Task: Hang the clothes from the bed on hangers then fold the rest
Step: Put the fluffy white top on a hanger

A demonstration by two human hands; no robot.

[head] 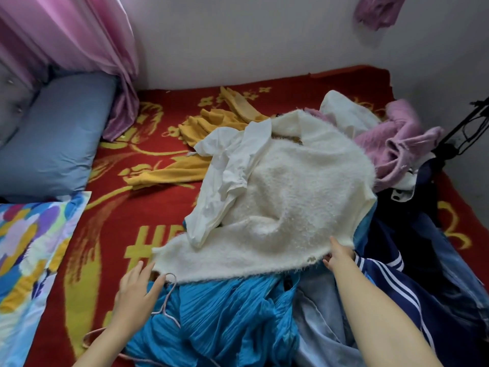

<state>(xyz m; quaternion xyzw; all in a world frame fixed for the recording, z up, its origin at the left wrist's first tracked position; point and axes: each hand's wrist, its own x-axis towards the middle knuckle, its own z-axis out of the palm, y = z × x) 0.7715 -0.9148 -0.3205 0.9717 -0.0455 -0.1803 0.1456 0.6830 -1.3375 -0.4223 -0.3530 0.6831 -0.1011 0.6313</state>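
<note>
A white fuzzy sweater [291, 192] lies spread on top of the clothes pile on the red blanket [132, 207]. My right hand [340, 254] pinches its hem at the right corner, thumb on top. My left hand [140, 286] reaches to the hem's left corner with straight fingers, touching the edge. A thin pink hanger [165, 304] lies on a blue pleated garment [230, 324] just under that hand, its hook beside my fingertips. A white shirt [227, 168] is draped over the sweater's left side.
A yellow garment [203, 125] lies behind the sweater, and a pink fuzzy one [402, 144] is at the right. A navy striped jacket [397, 284] and pale jeans [317, 321] fill the near right. A blue pillow [58, 136] and a patterned pillow [29, 260] lie to the left.
</note>
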